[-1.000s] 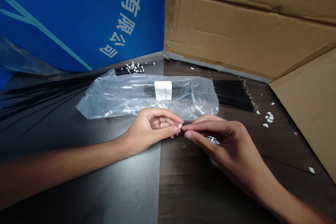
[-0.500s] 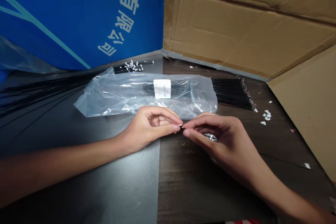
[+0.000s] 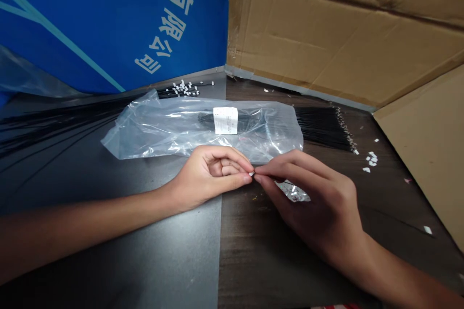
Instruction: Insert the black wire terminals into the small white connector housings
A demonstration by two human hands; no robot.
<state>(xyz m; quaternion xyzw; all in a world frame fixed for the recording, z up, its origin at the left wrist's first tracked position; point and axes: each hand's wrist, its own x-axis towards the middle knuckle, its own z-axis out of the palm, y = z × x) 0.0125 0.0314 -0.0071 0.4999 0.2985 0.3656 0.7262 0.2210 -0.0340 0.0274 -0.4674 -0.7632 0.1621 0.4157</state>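
**Hands:** A left hand (image 3: 213, 175) enters from 9 o'clock and a right hand (image 3: 315, 198) from 4 o'clock, meeting over the tabletop (image 3: 268, 260).

**Fingers:** Both sets are pinched almost shut, left fingers (image 3: 241, 179) and right fingers (image 3: 270, 168) nearly tip to tip, with the wire tip between them. Which hand bears the grip cannot be told.

**Wire tip:** A tiny metal wire tip (image 3: 252, 174) sits at the center of the frame, touching both hands.

**Axis:** Its long axis appears to run from 9 to 3 o'clock, pointing toward the left hand. It is too small to be sure.

**Near:** A crumpled clear scrap (image 3: 293, 192) lies under the right hand.

**Beyond:** A clear bag (image 3: 174, 130) with a white label (image 3: 225, 120) lies at 12 o'clock, a black wire bundle (image 3: 322, 128) at 1 o'clock, and white bits (image 3: 371, 160) at 2 o'clock. A cardboard sheet (image 3: 326, 34) stands at 1 o'clock, a blue panel (image 3: 108, 24) at 11 o'clock.
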